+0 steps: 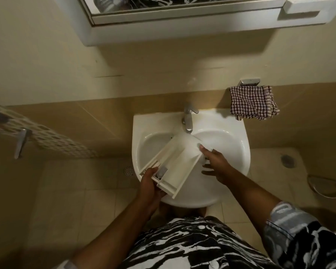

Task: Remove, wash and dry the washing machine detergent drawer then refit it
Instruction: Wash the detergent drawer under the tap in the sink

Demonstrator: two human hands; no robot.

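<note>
The white detergent drawer (177,160) lies tilted over the white sink (237,144), its far end under the tap (188,119). My left hand (149,187) grips the drawer's near end, by the compartment with grey inserts. My right hand (214,162) touches the drawer's right far edge with a straight index finger, the other fingers spread loosely over the basin. No running water is plainly visible from the tap.
A checked cloth (253,102) hangs on a holder on the wall right of the sink. A mirror cabinet (182,20) is above. A white perforated rack (47,136) juts in at the left. Floor drains (287,161) sit in the tiled floor.
</note>
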